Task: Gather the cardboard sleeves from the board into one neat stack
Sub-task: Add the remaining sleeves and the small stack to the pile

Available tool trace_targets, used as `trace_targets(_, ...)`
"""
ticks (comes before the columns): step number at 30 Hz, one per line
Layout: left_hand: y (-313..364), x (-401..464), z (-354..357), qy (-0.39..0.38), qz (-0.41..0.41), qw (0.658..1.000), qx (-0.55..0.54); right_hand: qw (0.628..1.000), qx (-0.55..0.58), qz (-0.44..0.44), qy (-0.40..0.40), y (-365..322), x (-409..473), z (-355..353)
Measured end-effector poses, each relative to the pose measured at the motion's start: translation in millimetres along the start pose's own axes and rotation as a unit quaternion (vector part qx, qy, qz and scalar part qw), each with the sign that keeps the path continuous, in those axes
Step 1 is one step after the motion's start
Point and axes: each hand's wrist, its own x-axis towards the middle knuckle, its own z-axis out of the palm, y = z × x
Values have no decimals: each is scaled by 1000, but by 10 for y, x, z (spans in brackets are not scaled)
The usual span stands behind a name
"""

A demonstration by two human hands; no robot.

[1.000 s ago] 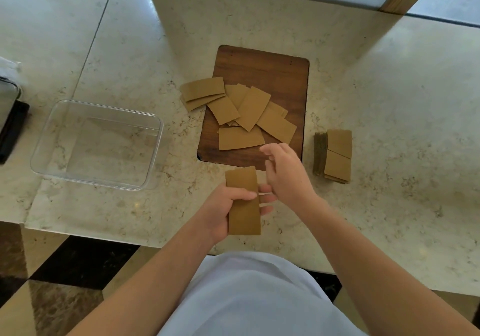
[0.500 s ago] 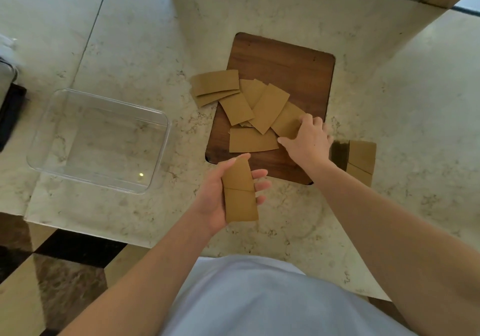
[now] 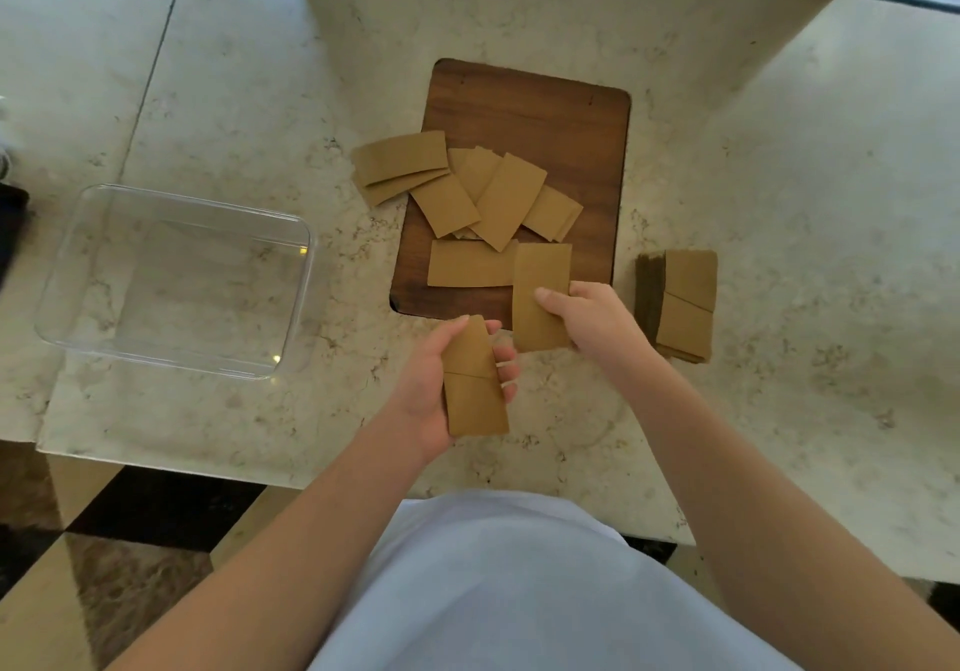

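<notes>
Several flat brown cardboard sleeves [image 3: 501,197] lie scattered and overlapping on the dark wooden board [image 3: 561,119], two of them hanging off its left edge. My left hand [image 3: 431,384] grips a small bundle of sleeves [image 3: 474,384] upright above the counter, in front of the board. My right hand [image 3: 592,319] pinches a single sleeve [image 3: 540,281] with the thumb on top, lifted over the board's near right corner. A finished stack of sleeves [image 3: 683,301] sits on the counter right of the board.
A clear plastic container [image 3: 176,281] stands on the marble counter [image 3: 779,177] to the left. A dark object shows at the far left edge. The counter's front edge runs just below my hands, with checkered floor beneath.
My right hand reached onto the board's right side, took hold of one sleeve and drew it back toward me. My left hand kept its bundle almost in place.
</notes>
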Motion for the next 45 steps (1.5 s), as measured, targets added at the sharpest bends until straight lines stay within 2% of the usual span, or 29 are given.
trace_targets(2, -51, -16, -5, 4, -8, 1000, 1, 992, 6, -116, 44, 39, -217, 40)
trace_targets(5, -106, -35, -27, -7, -16, 1000, -20, 951, -67, -291, 81, 157, -457, 105)
trace_targets(7, -127, -37, -45, -24, -11, 999, -22, 917, -145, -363, 76, 242, -557, 159)
trace_targets(10, -141, -54, -54, -33, 7, 999, -13, 877, -198, -427, 92, 361, -639, 229)
trace_targets(15, -141, -81, -43, 4, 12, 1000, 21, 836, -231, -480, 131, 456, -626, 297)
trace_targets(23, -59, -27, -15, 34, 13, 998, 54, 822, -257, -491, 133, 415, -560, 261)
trace_targets(29, -16, 23, -3, 52, 18, 996, 72, 765, -304, -549, 143, 375, -551, 251)
trace_targets(31, -11, 52, 1, 59, 28, 996, 64, 767, -294, -548, 156, 336, -611, 269)
trace_targets(33, -18, 74, 25, 87, 50, 993, 54, 790, -278, -518, 176, 254, -666, 299)
trace_targets(35, -26, 114, 39, 123, 77, 987, 62, 837, -302, -419, 179, 132, -680, 328)
trace_targets(36, -43, 138, 41, 134, 94, 983, 84, 858, -340, -353, 154, 88, -660, 352)
trace_targets(38, -77, 169, 57, 142, 124, 973, 133, 879, -403, -244, 73, 41, -616, 408)
trace_targets(40, -64, 153, 140, 111, 122, 973, 160, 883, -419, -210, 10, -61, -601, 471)
trace_targets(42, -13, 169, 185, 75, 114, 976, 172, 886, -395, -226, -85, -189, -567, 492)
trace_targets(44, 93, 211, 148, 76, 132, 977, 151, 896, -327, -184, -235, -343, -443, 390)
trace_targets(45, 161, 235, 108, 79, 138, 979, 128, 902, -286, -159, -283, -406, -350, 304)
